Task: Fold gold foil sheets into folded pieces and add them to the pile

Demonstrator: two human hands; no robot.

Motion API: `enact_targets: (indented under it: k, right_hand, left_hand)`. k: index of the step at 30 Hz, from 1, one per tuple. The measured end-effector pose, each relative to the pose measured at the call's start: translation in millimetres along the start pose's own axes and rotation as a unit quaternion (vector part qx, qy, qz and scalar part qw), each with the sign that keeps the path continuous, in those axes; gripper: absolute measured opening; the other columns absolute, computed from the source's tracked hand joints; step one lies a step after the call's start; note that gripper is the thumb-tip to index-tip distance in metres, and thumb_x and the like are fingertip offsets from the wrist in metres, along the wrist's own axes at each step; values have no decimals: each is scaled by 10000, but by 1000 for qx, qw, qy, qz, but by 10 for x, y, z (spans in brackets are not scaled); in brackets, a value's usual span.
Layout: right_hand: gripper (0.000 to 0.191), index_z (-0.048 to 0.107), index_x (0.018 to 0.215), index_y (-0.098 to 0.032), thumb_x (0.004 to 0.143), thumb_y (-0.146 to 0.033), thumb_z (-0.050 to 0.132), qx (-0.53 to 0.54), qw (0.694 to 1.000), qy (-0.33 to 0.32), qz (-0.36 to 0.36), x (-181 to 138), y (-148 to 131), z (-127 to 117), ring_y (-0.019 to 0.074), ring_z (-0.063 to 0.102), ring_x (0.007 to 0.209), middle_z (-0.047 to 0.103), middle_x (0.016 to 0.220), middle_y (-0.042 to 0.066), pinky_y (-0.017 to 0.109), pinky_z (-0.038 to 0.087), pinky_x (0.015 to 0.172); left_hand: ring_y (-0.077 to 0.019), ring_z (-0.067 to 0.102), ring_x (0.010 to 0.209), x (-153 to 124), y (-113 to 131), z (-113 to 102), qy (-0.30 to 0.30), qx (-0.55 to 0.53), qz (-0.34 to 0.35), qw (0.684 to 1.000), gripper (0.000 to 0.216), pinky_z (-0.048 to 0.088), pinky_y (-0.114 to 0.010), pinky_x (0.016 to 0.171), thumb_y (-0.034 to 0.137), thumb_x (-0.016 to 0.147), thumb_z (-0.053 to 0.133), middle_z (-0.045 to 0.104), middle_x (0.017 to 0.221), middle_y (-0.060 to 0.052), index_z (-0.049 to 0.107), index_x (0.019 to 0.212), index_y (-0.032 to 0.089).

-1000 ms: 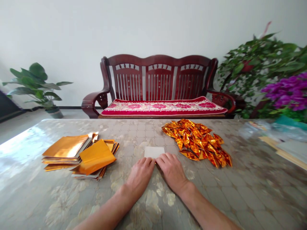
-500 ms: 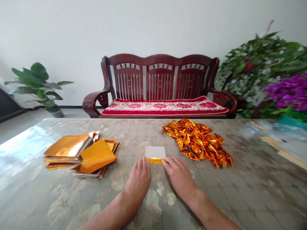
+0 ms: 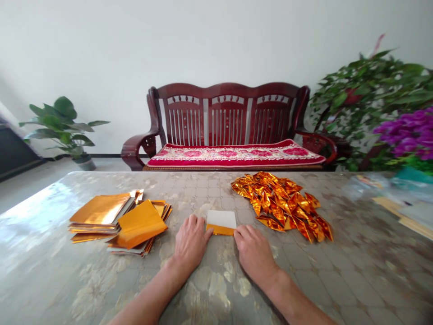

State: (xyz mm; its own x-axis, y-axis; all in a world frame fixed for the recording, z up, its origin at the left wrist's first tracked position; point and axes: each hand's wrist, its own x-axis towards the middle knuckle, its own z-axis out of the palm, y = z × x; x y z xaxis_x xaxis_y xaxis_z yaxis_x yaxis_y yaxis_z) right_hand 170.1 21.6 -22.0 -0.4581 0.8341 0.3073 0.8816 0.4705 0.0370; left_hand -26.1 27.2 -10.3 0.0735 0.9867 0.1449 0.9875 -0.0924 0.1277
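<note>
Gold-and-white rectangular foil sheet [image 3: 221,222] is lying flat on the bench, white side up with a gold band along its near edge, between the person's two hands. The left hand [image 3: 191,241] is pressing down just beside its lower left corner, while the right hand [image 3: 253,253] is meeting its near edge at the right. Both grips are spread open, closing around nothing, though the fingers are hiding part of that edge and any pressure on the sheet is hard to make out.

Across the glossy marble-patterned bench [image 3: 338,284], a stack of orange-gold foil sheets [image 3: 118,221] is sitting to the left, and a heap of folded gold foil triangles [image 3: 280,205] is glinting to the right. Beyond, a dark red wooden settee [image 3: 223,117] is carrying a red floral cushion [image 3: 237,155], with a potted green plant [image 3: 64,122] standing left. Purple flowers [image 3: 406,135] are being cut off by the right edge, and a plastic bag [image 3: 368,185] is blurred there.
</note>
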Motion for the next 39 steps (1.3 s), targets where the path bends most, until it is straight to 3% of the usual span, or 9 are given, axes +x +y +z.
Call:
enact_targets:
  k: [6,13,17,22,26,33,36,39]
  right_hand:
    - [227,705,883,-174,880,-19,540,24,1000,1,13,-9,60,18,220,570,908,672,920,69,325,401,787]
    - [298,709,799,-208,853,4,508,118,989,30,82,39,205,75,178,590,876,670,846,20,274,404,787]
    - [135,698,964,-207,907,-175,580,134,983,44,117,86,207,93,196,590,928,660,925,37,285,404,835]
    - [249,655,1085,-223,866,-338,684,74,987,31,139,104,181,121,246,567,950,631,975,56,331,389,805]
    - [189,657,1022,-243,859,-332,689,80,986,34,139,104,183,133,241,557,945,623,975,40,332,372,798]
    - [65,643,845,-230,866,-282,676,99,987,30,126,93,181,129,223,554,916,619,908,22,326,365,783]
    - [131,639,963,-224,859,-289,685,89,987,46,128,84,188,151,233,553,942,627,972,37,332,369,789]
    - [268,614,1089,-220,851,-312,695,71,986,60,136,84,197,166,244,548,945,626,1046,58,346,375,797]
  left_hand:
    - [-240,590,969,45,21,49,-22,-31,-36,999,217,452,-332,824,392,904,585,581,1002,-57,585,998,197]
    - [-235,585,1054,80,-29,-8,-42,-57,-43,997,321,442,-315,873,366,888,618,577,1108,-66,560,1158,202]
    - [-222,582,1049,82,-44,25,-37,-89,-21,995,250,436,-308,881,359,891,607,578,1093,-50,577,1097,221]
    - [-215,570,1078,69,-71,102,-24,-119,-20,992,301,423,-308,918,341,877,618,571,1117,-49,564,1154,233]
    - [-229,554,1104,73,-79,119,-10,-122,-28,992,358,415,-325,949,352,853,648,564,1136,-65,567,1173,215]
    - [-227,553,1040,80,-55,99,-5,-153,-8,988,166,431,-331,922,300,826,674,590,1082,-52,647,962,210]
    - [-225,558,1032,88,-35,89,-17,-160,-5,987,79,436,-328,915,270,824,669,604,1071,-50,662,876,211]
    - [-221,564,1057,96,-26,84,-21,-158,-9,987,133,438,-321,930,255,837,645,607,1093,-55,646,963,212]
